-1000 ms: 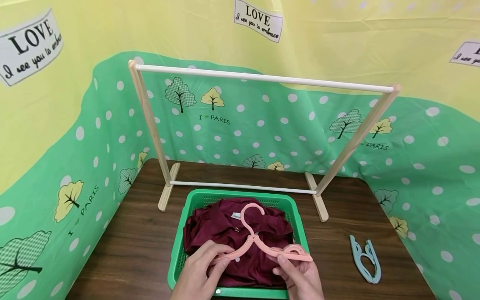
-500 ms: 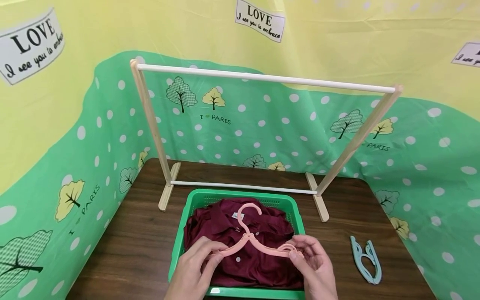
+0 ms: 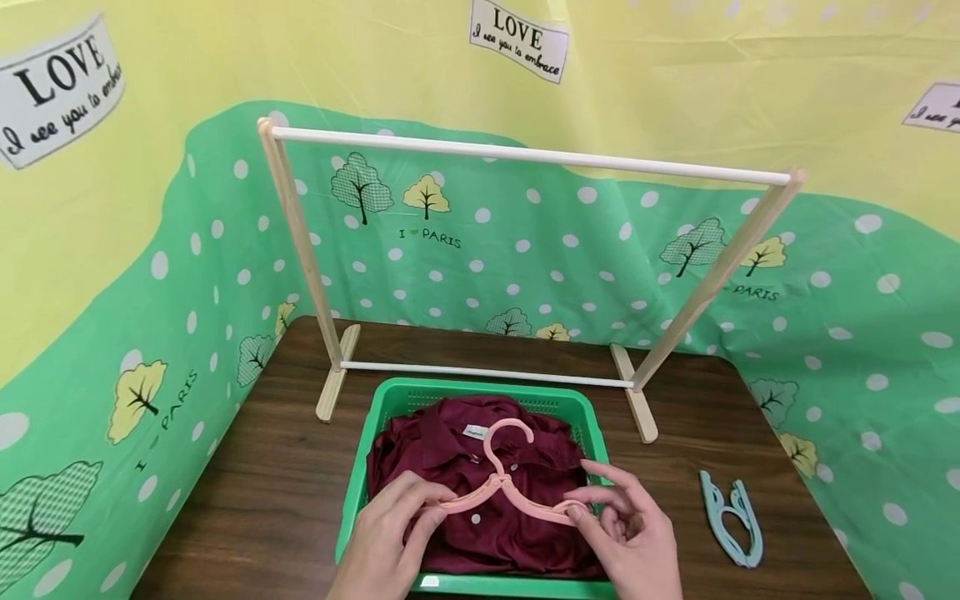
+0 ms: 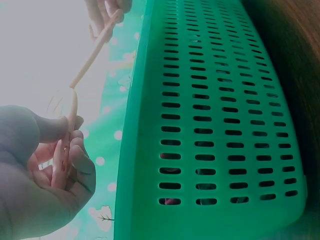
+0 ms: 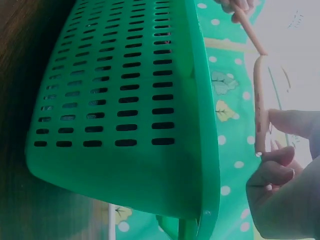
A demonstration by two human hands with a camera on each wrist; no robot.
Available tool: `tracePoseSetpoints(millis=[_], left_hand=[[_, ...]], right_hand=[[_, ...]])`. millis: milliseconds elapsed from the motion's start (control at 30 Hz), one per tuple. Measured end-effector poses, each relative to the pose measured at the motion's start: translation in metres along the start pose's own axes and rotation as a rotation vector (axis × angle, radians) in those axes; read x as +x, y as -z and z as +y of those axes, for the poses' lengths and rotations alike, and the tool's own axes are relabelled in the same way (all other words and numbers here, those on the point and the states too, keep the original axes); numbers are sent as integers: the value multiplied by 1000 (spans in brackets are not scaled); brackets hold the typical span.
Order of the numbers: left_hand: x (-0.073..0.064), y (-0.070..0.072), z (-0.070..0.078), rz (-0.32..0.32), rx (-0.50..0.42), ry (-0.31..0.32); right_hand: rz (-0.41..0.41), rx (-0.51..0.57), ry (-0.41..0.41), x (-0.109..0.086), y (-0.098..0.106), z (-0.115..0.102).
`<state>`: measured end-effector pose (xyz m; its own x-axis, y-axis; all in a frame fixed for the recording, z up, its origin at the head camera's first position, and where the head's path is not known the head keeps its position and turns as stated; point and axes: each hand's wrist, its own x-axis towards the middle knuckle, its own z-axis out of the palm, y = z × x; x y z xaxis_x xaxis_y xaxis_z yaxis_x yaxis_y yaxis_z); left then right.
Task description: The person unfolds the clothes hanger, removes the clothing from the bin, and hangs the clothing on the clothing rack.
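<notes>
A pink folding hanger (image 3: 500,482), hook upward, is held above a dark red shirt (image 3: 480,533) that lies bunched in a green basket (image 3: 600,442). My left hand (image 3: 397,529) pinches the hanger's left arm between thumb and fingers; the left wrist view shows that arm (image 4: 61,160) running through the grip. At the other end, my right hand (image 3: 626,529) pinches the right arm with thumb and forefinger. In the right wrist view the thumb presses on the hanger arm (image 5: 259,100). Both hands hide the arm ends in the head view.
A blue folded hanger (image 3: 731,517) lies on the dark wooden table (image 3: 247,492), right of the basket. Behind the basket stands a rack with wooden posts (image 3: 303,242) and a white top rail (image 3: 525,154). A patterned cloth (image 3: 487,275) surrounds the table.
My right hand has shifted right along the hanger's right arm, and its fingers have changed position on it. The hanger has shifted slightly. My left hand keeps its pinch.
</notes>
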<state>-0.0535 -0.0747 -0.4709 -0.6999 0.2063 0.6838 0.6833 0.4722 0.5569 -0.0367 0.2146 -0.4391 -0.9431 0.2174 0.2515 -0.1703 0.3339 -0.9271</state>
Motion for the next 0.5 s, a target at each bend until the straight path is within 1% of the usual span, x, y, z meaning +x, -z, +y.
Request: tracePoseSetpoints(millis=[67, 167, 333, 500], left_hand=[[0, 0, 0, 7, 10, 2], [0, 1, 0, 6, 15, 4], [0, 1, 1, -2, 14, 12], [1, 1, 2, -8, 5, 29]], right_hand=[[-40, 1, 1, 1, 1, 3], [-81, 24, -26, 2, 3, 6], [-85, 97, -95, 4, 8, 10], [-72, 257, -167, 5, 12, 17]])
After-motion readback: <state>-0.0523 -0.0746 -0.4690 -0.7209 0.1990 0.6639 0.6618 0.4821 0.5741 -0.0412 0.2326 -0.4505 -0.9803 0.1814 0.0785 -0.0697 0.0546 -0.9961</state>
